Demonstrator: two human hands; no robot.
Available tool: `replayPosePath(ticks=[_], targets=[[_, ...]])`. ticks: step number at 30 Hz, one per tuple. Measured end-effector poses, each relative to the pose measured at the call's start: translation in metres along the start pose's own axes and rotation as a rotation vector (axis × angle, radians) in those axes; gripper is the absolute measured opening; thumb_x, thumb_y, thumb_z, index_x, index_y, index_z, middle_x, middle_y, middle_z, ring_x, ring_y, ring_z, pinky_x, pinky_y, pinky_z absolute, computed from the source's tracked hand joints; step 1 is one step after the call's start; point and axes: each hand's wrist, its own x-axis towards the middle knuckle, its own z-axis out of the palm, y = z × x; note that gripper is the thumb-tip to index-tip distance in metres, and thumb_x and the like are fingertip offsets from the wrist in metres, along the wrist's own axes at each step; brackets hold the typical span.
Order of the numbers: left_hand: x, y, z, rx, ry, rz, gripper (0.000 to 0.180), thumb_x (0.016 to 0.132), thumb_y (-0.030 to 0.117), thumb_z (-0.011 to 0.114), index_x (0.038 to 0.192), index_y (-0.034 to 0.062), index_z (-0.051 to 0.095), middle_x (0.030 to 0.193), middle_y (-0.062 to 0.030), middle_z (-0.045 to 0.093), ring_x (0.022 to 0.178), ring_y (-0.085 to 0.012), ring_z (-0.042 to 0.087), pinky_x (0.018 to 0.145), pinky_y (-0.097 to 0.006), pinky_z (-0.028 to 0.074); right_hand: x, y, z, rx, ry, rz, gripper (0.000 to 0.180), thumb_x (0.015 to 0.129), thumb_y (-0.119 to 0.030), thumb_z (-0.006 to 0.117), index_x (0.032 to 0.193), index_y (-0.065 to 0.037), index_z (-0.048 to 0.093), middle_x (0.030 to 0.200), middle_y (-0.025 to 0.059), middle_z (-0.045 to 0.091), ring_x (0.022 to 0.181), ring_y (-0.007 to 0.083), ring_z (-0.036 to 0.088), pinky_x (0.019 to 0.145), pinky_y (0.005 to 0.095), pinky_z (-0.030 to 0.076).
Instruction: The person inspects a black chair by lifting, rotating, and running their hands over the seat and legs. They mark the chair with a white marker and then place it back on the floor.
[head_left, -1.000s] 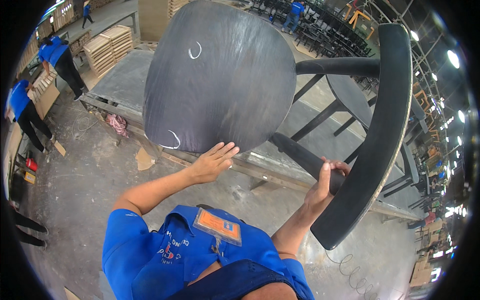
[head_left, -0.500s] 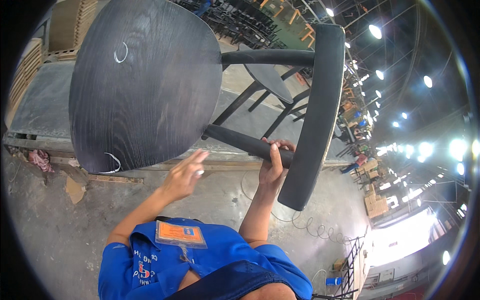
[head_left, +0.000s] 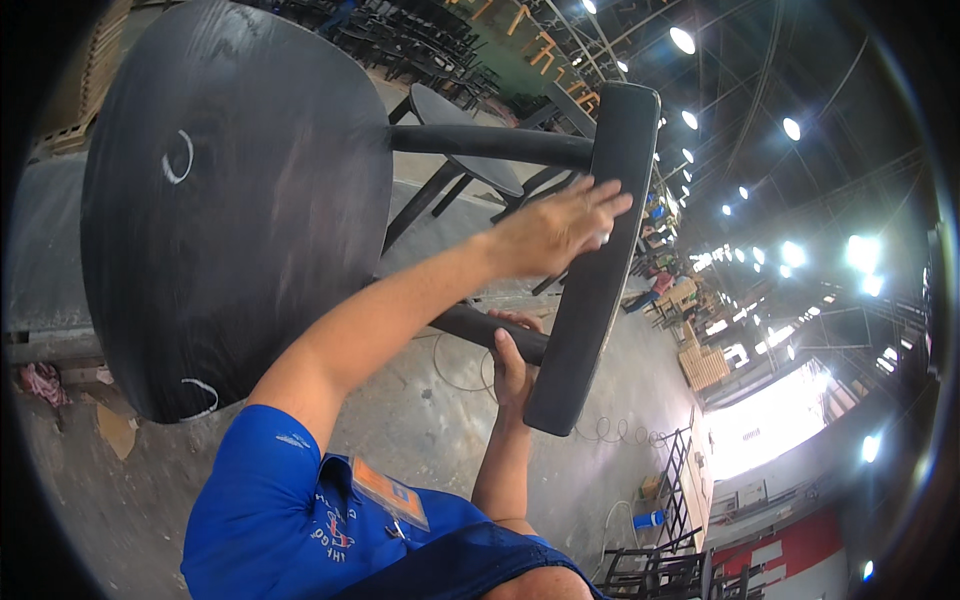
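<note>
A black wooden chair fills the view, its round seat (head_left: pixel 240 200) turned toward me at the left. Two white chalk arcs mark the seat. The chair's flat curved backrest (head_left: pixel 590 310) stands at the right, joined by two round arms. My right hand (head_left: pixel 515 370) is closed round the nearer arm (head_left: pixel 465 325), close to the backrest, thumb on the front. Reaching across the chair, my left hand (head_left: pixel 560 230) lies on the backrest's face with its fingers stretched out, slightly smeared by motion. A ring shows on one of its fingers.
Behind the chair, another dark chair (head_left: pixel 465 140) stands beyond the grey workbench (head_left: pixel 45 250). A coiled hose (head_left: pixel 620 432) lies on the concrete floor at right. Many black chair frames stand far back. A pink cloth (head_left: pixel 42 385) hangs at the bench's left edge.
My left hand has moved from beside the seat rightward and up onto the backrest. The chair now appears shifted left in view. My right hand keeps its hold on the nearer arm.
</note>
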Motion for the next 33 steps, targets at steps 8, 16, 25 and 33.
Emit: replayPosePath(ticks=[8,16,25,33], targets=[[0.077,-0.058,-0.024,0.195,0.149,0.112,0.016,0.089,0.009,0.055,0.102,0.0054,0.045,0.134,-0.012,0.05,0.128,-0.0314,0.042,0.109,-0.044,0.033,-0.009,0.004,-0.003,-0.014,0.023,-0.002,0.031,0.078,-0.003,0.065,0.106,-0.003,0.052,0.107,0.0139,0.057,0.113,0.0291,0.054,0.104,0.0417,0.037],[0.018,-0.013,-0.012,0.105,0.03,0.032,0.018,0.088,0.008,0.056,0.102,0.0044,0.045,0.133,-0.0146,0.05,0.128,-0.0316,0.043,0.108,-0.043,0.035,0.0,-0.006,0.005,-0.027,0.034,-0.003,0.03,0.078,-0.004,0.065,0.105,-0.002,0.051,0.106,0.0155,0.057,0.11,0.0285,0.055,0.102,0.0407,0.039],[-0.056,0.087,-0.003,-0.096,-0.132,-0.055,0.035,0.09,0.016,0.054,0.12,-0.0015,0.048,0.126,-0.0219,0.053,0.123,-0.0348,0.048,0.105,-0.044,0.037,0.03,-0.013,0.008,-0.393,-0.009,-0.242,0.033,0.077,-0.006,0.07,0.105,0.0,0.054,0.104,0.0147,0.06,0.099,0.023,0.059,0.087,0.0341,0.048],[-0.134,0.144,-0.066,-0.286,-0.187,-0.519,0.029,0.084,-0.002,0.058,0.109,0.0049,0.048,0.119,-0.0152,0.059,0.101,-0.0301,0.063,0.084,-0.04,0.054,0.071,-0.01,0.044,-0.065,-0.067,-0.169,0.023,0.073,-0.004,0.073,0.092,0.0,0.059,0.088,0.0137,0.066,0.086,0.0199,0.063,0.08,0.0285,0.048]])
